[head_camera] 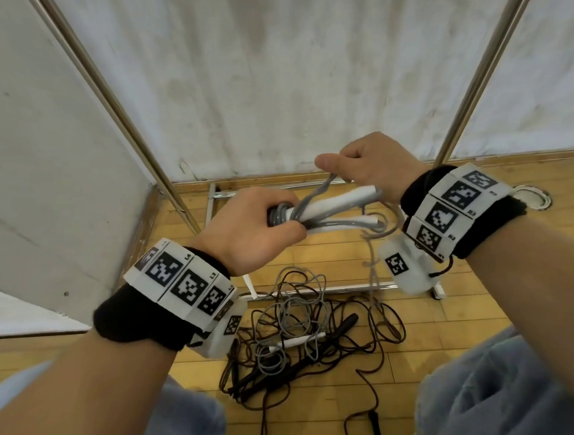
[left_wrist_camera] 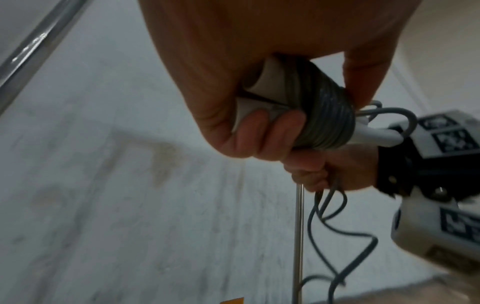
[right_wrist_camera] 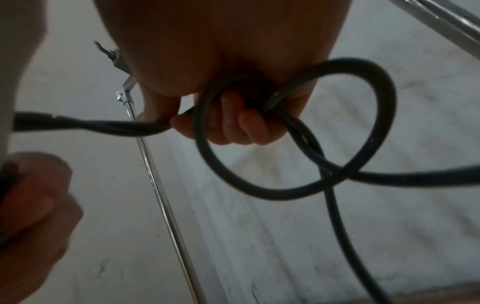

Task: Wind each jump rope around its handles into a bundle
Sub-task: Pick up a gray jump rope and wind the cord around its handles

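My left hand (head_camera: 262,225) grips two white handles (head_camera: 341,200) held side by side, with several turns of grey rope (head_camera: 280,214) wound round their near end. In the left wrist view the grey coil (left_wrist_camera: 327,119) sits against my curled fingers (left_wrist_camera: 270,131). My right hand (head_camera: 366,162) is up and to the right and pinches the grey rope (head_camera: 327,184) running from the coil. In the right wrist view the rope (right_wrist_camera: 298,185) loops round my curled fingers (right_wrist_camera: 233,123) and trails down. The rope's slack (head_camera: 372,262) hangs toward the floor.
On the wooden floor (head_camera: 453,314) between my knees lies a tangle of other ropes (head_camera: 306,333): grey with a white handle (head_camera: 293,343), and dark ones with black handles (head_camera: 347,323). Metal poles (head_camera: 110,103) of a white screen (head_camera: 269,67) stand ahead.
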